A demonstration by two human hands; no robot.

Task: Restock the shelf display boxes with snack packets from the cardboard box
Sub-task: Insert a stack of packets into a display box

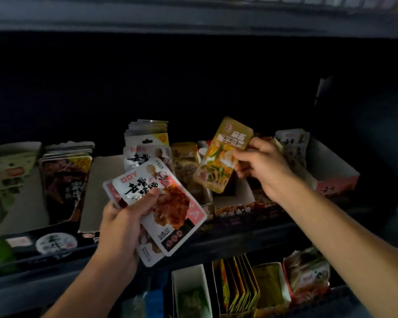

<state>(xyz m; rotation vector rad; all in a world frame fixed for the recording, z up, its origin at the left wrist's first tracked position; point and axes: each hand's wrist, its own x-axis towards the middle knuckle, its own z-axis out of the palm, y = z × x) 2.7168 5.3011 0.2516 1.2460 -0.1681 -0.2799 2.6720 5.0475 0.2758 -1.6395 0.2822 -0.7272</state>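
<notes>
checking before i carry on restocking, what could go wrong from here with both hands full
1. The left hand grips a fanned stack of white packets; the lower ones stick out loosely and could slip to the floor.
2. The right hand pinches the yellow packet by one edge only, tilted over the display box, so it may drop in crooked.
3. The shelf is dim, so it could land among the wrong packets.

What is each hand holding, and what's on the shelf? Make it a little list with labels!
left hand: grips a few white and pink packets
right hand: pinches one yellow packet, tilted, above the shelf boxes
behind left hand: upright row of matching white packets
far left: dark packets standing in a display box
lower shelf: yellow packets upright in a box
</notes>
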